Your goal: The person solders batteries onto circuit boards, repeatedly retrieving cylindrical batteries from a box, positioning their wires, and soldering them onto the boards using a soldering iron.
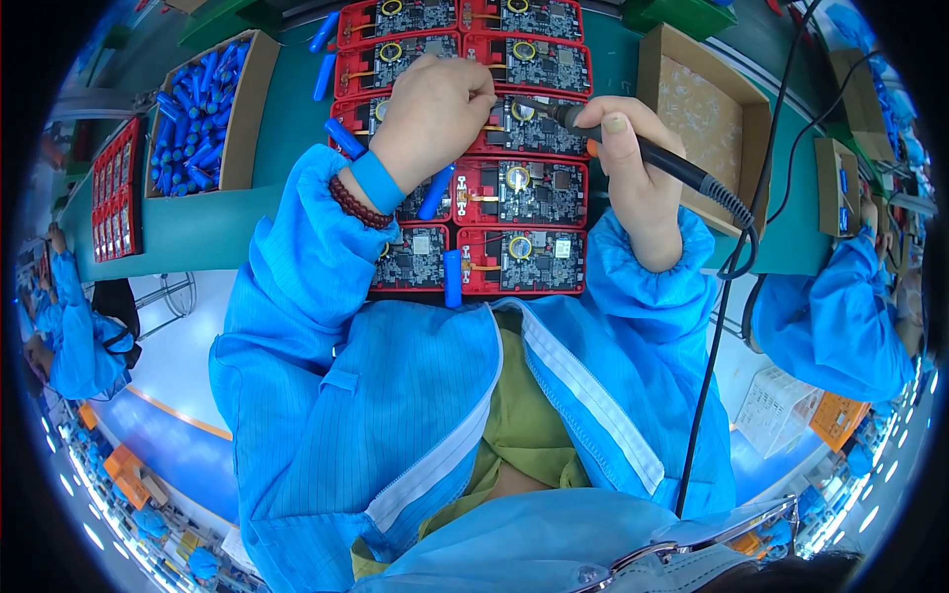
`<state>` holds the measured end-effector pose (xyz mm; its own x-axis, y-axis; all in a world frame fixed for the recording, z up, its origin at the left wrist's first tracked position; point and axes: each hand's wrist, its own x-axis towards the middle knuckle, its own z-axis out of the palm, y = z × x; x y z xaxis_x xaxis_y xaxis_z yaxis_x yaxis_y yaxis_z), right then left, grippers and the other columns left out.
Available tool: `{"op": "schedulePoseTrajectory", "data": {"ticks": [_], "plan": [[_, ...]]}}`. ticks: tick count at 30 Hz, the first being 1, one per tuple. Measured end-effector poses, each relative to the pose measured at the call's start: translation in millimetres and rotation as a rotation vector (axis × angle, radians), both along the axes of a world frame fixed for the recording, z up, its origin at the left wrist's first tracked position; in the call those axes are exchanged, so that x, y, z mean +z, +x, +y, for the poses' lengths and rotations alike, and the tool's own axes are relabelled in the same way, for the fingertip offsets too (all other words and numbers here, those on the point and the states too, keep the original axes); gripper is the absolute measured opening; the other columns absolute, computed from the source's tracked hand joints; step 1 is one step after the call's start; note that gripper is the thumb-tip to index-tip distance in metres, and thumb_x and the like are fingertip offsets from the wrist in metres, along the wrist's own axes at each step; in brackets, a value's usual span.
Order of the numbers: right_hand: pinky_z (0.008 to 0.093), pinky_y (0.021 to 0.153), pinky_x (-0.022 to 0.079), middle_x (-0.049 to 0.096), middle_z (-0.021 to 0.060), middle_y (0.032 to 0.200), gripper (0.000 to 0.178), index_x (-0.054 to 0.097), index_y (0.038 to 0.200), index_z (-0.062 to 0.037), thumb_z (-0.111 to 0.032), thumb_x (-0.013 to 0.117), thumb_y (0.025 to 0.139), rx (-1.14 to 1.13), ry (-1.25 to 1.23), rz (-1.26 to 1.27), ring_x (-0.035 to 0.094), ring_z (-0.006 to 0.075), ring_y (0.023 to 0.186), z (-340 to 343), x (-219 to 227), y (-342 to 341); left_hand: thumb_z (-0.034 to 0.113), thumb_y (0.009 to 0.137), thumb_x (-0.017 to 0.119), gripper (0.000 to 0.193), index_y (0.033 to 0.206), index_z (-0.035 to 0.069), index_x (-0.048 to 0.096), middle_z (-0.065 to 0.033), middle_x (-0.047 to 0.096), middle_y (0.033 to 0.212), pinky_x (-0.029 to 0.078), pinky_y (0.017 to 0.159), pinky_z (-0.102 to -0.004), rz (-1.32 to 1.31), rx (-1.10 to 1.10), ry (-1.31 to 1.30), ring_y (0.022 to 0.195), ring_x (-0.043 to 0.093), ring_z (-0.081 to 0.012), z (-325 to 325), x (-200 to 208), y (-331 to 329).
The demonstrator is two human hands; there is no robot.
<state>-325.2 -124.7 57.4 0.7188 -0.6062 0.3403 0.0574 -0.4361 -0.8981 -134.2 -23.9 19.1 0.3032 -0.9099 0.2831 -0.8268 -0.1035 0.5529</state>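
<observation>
My right hand [641,173] grips a soldering iron [682,170] with a black handle and a coiled cord sleeve. Its tip points left, over a dark circuit board [544,130] in a red case in the third row. Beside that tip, my left hand [430,111] has its fingers pinched together over the cases; whatever they hold is hidden. Several red cases [473,203] with boards stand in two columns, many boards showing a round coin-like part. Blue cylindrical batteries [435,193] lie by the left column, one battery [453,279] between the nearest cases.
At the left stands a cardboard box [249,109] full of blue batteries, with a red panel [117,193] beyond it. An open cardboard box [751,119] with small clear pieces is at the right. A black cable [756,188] hangs past my right arm. Co-workers' blue sleeves [830,316] show at both sides.
</observation>
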Motion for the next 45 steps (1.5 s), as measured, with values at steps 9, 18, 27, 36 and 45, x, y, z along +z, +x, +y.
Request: {"op": "schedulePoseTrajectory", "data": {"ticks": [9, 18, 27, 36, 45], "plan": [[0.0265, 0.06, 0.043, 0.06, 0.0071, 0.073, 0.021, 0.063, 0.085, 0.0004, -0.018, 0.056, 0.093, 0.015, -0.01, -0.005, 0.053, 0.0137, 0.065, -0.8, -2.9, 2.4, 0.012, 0.079, 0.059, 0.01, 0.076, 0.003, 0.062, -0.0118, 0.062, 0.077, 0.042, 0.076, -0.0399, -0.006, 0.012, -0.006, 0.077, 0.053, -0.0315, -0.1, -0.3, -1.4], [0.0272, 0.064, 0.045, 0.063, 0.009, 0.079, 0.02, 0.063, 0.086, 0.0007, -0.016, 0.055, 0.092, -0.017, -0.015, -0.057, 0.058, 0.0156, 0.071, 0.2, -2.5, -4.1, 0.012, 0.078, 0.059, 0.009, 0.076, 0.004, 0.062, -0.0104, 0.062, 0.077, 0.041, 0.073, -0.039, 0.001, 0.0, -0.019, 0.076, 0.051, -0.0304, 0.0, -0.9, -2.0], [0.0257, 0.066, 0.045, 0.064, 0.0084, 0.082, 0.018, 0.064, 0.089, 0.0004, -0.015, 0.054, 0.092, -0.017, 0.013, -0.043, 0.058, 0.0136, 0.073, 4.3, -0.3, -4.2, 0.013, 0.078, 0.059, 0.009, 0.077, 0.005, 0.063, -0.0099, 0.063, 0.077, 0.041, 0.072, -0.0392, -0.027, 0.008, -0.02, 0.075, 0.052, -0.0305, 3.3, 0.1, 0.9], [0.0228, 0.065, 0.036, 0.055, 0.0054, 0.08, 0.031, 0.057, 0.106, 0.0002, -0.027, 0.043, 0.098, -0.199, 0.062, -0.179, 0.047, 0.0089, 0.073, 16.3, -25.7, -15.8, 0.012, 0.078, 0.061, 0.009, 0.08, 0.005, 0.066, -0.0104, 0.061, 0.077, 0.046, 0.075, -0.0413, -0.147, 0.04, -0.222, 0.08, 0.058, -0.0307, 24.0, 13.0, 0.3], [0.0246, 0.067, 0.036, 0.05, 0.0069, 0.083, 0.034, 0.055, 0.102, 0.0041, -0.026, 0.039, 0.099, -0.169, 0.04, -0.193, 0.044, 0.0101, 0.071, 11.8, -11.0, -23.6, 0.011, 0.08, 0.06, 0.011, 0.083, 0.003, 0.067, -0.0135, 0.063, 0.084, 0.048, 0.074, -0.0401, -0.623, 0.287, 0.018, 0.083, 0.06, -0.0315, 134.2, 80.6, 116.6]]}}
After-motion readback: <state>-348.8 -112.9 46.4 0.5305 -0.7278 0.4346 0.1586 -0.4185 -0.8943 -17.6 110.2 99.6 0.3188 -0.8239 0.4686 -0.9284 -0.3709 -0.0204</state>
